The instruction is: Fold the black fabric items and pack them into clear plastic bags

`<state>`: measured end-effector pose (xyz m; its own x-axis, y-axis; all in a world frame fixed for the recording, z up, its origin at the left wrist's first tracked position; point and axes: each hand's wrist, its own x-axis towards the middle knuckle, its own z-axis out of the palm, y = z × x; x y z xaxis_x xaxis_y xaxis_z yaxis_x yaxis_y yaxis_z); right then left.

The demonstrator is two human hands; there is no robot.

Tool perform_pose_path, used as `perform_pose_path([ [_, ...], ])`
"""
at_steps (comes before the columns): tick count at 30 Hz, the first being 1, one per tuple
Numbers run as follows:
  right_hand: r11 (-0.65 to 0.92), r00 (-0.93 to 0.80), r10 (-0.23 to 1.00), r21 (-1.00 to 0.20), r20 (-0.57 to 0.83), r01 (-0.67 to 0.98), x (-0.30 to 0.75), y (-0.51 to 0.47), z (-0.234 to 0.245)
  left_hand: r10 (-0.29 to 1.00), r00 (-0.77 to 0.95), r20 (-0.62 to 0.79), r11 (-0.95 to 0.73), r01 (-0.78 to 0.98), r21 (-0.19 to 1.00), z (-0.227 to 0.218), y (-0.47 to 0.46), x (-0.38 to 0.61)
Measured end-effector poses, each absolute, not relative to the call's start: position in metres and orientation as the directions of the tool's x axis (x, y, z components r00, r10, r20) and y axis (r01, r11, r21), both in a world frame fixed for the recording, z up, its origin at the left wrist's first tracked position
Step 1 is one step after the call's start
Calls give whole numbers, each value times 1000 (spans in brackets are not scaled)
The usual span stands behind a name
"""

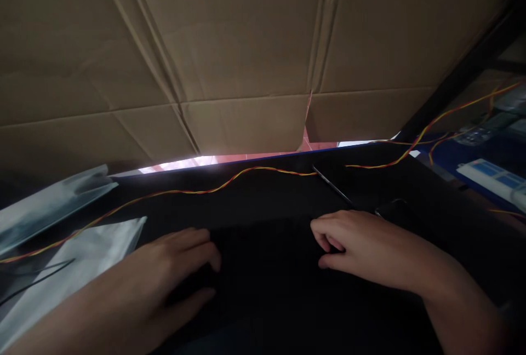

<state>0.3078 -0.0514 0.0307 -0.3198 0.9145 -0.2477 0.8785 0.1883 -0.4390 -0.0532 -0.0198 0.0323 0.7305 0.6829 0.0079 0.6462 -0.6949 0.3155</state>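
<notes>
My left hand (168, 267) is at the lower left, its fingers curled and the thumb a little below them. Across from it, my right hand (353, 248) bends its fingers down toward its thumb. A dark, flat black thing (263, 267) spans the space between both hands, with a faint upper edge running from one to the other. It blends into the black tabletop (230, 204), so its kind cannot be made out. Just beyond my right hand lies a dark, thin slab with a shiny edge (335, 185), like a phone.
A twisted red-yellow wire (263, 169) crosses the far side of the table. Pale plastic packets (53, 207) and a white bag (90, 251) lie left. Cardboard (246, 59) stands behind the table. On the right are a blue surface (447, 158) and a white-and-blue box (493, 177).
</notes>
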Motion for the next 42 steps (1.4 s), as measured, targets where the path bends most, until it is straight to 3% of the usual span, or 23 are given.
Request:
perform_pose_path([
  [2,218,-338,919,-450,-206,866,307,-51,26,600,798,-57,-744,582,329,34,-21,-33],
  [6,227,-340,925,-471,-171,853,306,-44,28,484,873,-56,-825,477,303,21,-21,-8],
  [10,157,-272,951,-525,-148,836,318,-46,40,456,880,-134,-813,473,340,9,-16,-8],
  [14,-93,164,984,-593,67,800,344,-87,24,481,860,-169,-767,507,394,7,-11,-14],
  [16,-225,407,888,-572,212,789,354,-117,1,490,857,-158,-755,508,415,7,-10,-16],
  [18,-331,504,812,-479,295,813,357,-141,-26,486,862,-144,-757,498,423,6,-10,-16],
  [23,-306,441,826,-378,350,873,342,-156,-63,476,869,-133,-767,485,421,6,-10,-15],
  [28,-223,441,837,-534,323,815,322,-141,-47,463,878,-120,-775,467,426,5,-9,-16],
  [31,-97,414,780,-563,469,821,295,-133,-24,456,887,-73,-784,439,438,4,-8,-16],
  [34,100,254,778,-513,575,853,253,-123,-4,457,889,-30,-795,424,434,2,-7,-15],
  [38,236,-39,924,-487,381,841,208,-112,1,451,892,-6,-796,405,450,2,-8,-15],
  [42,287,-100,947,-659,306,695,210,-115,-4,457,890,-6,-792,410,453,3,-9,-16],
])
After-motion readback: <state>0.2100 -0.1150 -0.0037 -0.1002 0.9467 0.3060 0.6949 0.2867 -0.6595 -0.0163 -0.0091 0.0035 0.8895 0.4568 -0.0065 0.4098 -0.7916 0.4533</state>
